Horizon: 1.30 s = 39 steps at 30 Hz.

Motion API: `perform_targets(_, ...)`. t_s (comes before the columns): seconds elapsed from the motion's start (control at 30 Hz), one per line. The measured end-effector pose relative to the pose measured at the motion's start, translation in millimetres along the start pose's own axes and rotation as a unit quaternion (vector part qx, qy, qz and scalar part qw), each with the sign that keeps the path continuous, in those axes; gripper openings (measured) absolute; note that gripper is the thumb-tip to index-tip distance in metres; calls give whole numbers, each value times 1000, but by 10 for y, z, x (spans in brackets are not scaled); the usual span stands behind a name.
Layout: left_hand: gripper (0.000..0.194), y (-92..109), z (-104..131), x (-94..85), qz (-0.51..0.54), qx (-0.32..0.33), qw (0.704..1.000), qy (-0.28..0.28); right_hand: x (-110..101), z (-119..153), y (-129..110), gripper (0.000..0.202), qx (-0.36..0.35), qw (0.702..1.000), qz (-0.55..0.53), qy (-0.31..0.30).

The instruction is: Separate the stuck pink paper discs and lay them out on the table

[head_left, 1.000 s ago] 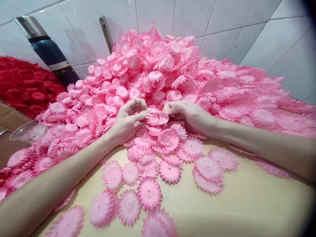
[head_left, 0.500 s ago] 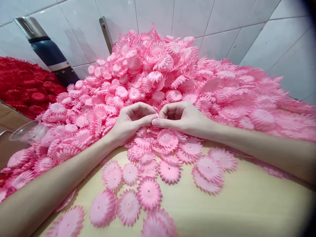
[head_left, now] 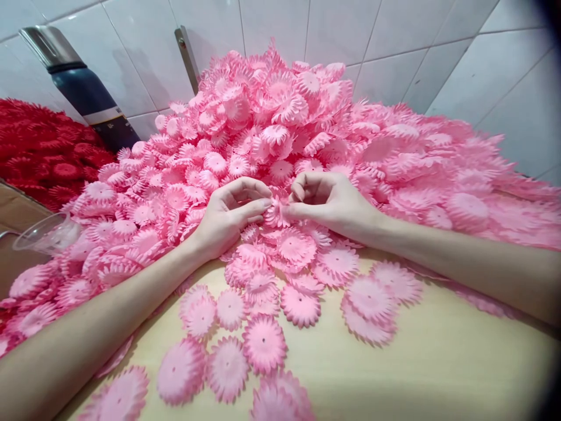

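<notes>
Between my two hands is a small pink flower-shaped petal disc (head_left: 277, 214) with a frilled edge, held just above the front of the pink pile. My left hand (head_left: 236, 210) pinches its left side between thumb and fingers. At the other side, my right hand (head_left: 326, 202) has its thumb against the disc's edge, with the fingers curled in; the exact grip there is partly hidden. Behind both hands rises a large heap of pink petal discs (head_left: 280, 117). Single discs and small stacks, such as one darker pink disc (head_left: 263, 343), lie flat on the table below my wrists.
The pale wooden table (head_left: 438, 362) shows in front. At the left are a pile of red petal discs (head_left: 48, 146), a dark blue bottle (head_left: 85, 88) with a silver cap, a clear plastic cup (head_left: 46, 234) and cardboard (head_left: 20, 216). A tiled wall (head_left: 385, 35) stands behind.
My hands have moved apart slightly, the right hand shifting right and upward. The pink disc between them now shows more fully. The heap looks unchanged.
</notes>
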<state>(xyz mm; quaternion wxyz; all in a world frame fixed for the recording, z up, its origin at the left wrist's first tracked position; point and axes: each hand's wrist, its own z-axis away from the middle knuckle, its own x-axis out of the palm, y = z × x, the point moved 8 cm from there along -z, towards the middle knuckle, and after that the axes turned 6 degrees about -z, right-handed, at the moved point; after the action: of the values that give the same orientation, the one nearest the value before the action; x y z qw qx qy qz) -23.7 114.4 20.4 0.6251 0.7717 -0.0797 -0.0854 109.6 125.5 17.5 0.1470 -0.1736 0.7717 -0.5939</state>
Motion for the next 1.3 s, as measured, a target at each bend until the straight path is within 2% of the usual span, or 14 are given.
perform_targets(0.1,13,-1,1,6,-4,-3,1000,-4,41,-6,15,29,-1,999,-17,-33)
perform_targets(0.3,18,45,4,39,-58,30,997,-30,44,-11,26,31,0,999,-21,-41)
perform_targets(0.37,19,44,-1,18,-73,38,996,-20,56,-12,28,32,0,998,-34,-50)
perform_targets(0.5,17,-8,-15,-57,-47,19,999,17,73,-17,47,32,-1,996,-65,-67)
perform_targets(0.63,16,-14,-11,-48,-42,12,999,16,76,-17,76,30,17,995,-66,-70)
perform_targets(0.87,15,-44,-19,-57,14,-26,999,40,10,-37,-9,16,8,999,-52,-7)
perform_targets(1.07,10,-68,-65,-152,81,-44,992,83,36,-15,-17,15,10,998,-48,-37)
perform_targets(1.13,10,-47,-65,-158,62,-25,995,77,51,2,-8,13,20,998,-32,-55)
perform_targets(1.3,14,41,-20,-62,-62,33,997,18,113,32,-21,9,20,995,27,-91)
